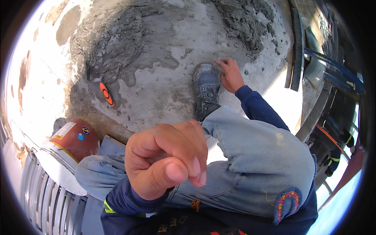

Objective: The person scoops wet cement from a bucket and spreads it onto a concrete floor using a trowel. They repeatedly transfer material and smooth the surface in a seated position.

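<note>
Nearest the lens: left hand (166, 158), low and left of the boot. Grip curled nearly closed, thumb tip drawn up by the fingers; palm hidden, so cannot tell whether it has hold of anything.

Left to right, boot as landmark. Well left and nearer the wearer, a reddish-brown bucket (80, 139), tilted; lower part lost in glare. Left of the boot, an orange piece (106, 94) on the ground, long axis slanting from upper left to lower right; cannot tell what it belongs to. Beyond that, a grey mortar heap (117, 47).

Boot (206, 86): on smeared ground, long axis running away from the wearer, toe pointing at the far edge; heel hidden by the jeans.

Just right of the toe, right hand (231, 76): grip loosely parted, nothing seen in it; ground contact unclear. Beyond the boot, to its right, a second heap (248, 23), cut off by the frame. Far right, dark beams (297, 47); detail lost in shadow.
</note>
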{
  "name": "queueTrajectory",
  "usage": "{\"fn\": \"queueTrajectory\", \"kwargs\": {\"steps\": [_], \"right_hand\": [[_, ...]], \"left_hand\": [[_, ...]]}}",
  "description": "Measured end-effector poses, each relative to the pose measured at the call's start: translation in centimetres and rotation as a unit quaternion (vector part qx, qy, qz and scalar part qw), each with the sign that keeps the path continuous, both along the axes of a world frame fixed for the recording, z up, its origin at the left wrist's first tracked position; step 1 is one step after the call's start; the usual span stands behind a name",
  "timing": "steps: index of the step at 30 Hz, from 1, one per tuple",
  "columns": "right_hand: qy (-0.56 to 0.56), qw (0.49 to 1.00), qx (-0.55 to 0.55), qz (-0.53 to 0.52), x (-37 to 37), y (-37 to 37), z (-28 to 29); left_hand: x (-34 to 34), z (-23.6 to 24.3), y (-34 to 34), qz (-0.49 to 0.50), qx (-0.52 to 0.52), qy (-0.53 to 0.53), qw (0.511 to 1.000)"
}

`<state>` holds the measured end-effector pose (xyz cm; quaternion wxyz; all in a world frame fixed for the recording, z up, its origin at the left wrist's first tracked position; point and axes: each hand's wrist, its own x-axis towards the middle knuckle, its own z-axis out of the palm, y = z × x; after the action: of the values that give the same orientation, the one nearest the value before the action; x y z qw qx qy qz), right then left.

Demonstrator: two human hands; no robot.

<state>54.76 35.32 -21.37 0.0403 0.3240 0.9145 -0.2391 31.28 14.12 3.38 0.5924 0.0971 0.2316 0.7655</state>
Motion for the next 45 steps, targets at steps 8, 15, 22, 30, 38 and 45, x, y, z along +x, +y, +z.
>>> {"fn": "queueTrajectory", "kwargs": {"steps": [8, 15, 22, 30, 38, 45], "right_hand": [[-0.188, 0.961, 0.163, 0.123, -0.8, 0.6, -1.3], [-0.136, 0.969, 0.129, 0.160, 3.6, -3.6, 1.7], [-0.202, 0.972, 0.119, -0.024, 2.7, -5.2, -0.8], [-0.077, 0.995, 0.055, -0.018, 2.2, -5.2, 0.9], [-0.078, 0.995, 0.034, -0.051, 1.9, -5.3, 0.2], [-0.066, 0.995, 0.060, -0.039, 3.1, -4.7, -0.4]], "left_hand": [[-0.5, 0.8, 0.1, -0.024, 0.110, 0.127, 0.985], [1.0, -0.7, 0.7, 0.040, -0.120, -0.011, 0.992], [-0.2, -1.5, 0.3, -0.046, 0.000, 0.122, 0.992], [1.7, 2.5, 0.9, 0.074, 0.266, 0.071, 0.959], [-0.9, 2.8, -0.7, 0.079, 0.008, 0.202, 0.976], [1.1, 6.4, 0.1, 0.239, -0.009, -0.016, 0.971]]}}
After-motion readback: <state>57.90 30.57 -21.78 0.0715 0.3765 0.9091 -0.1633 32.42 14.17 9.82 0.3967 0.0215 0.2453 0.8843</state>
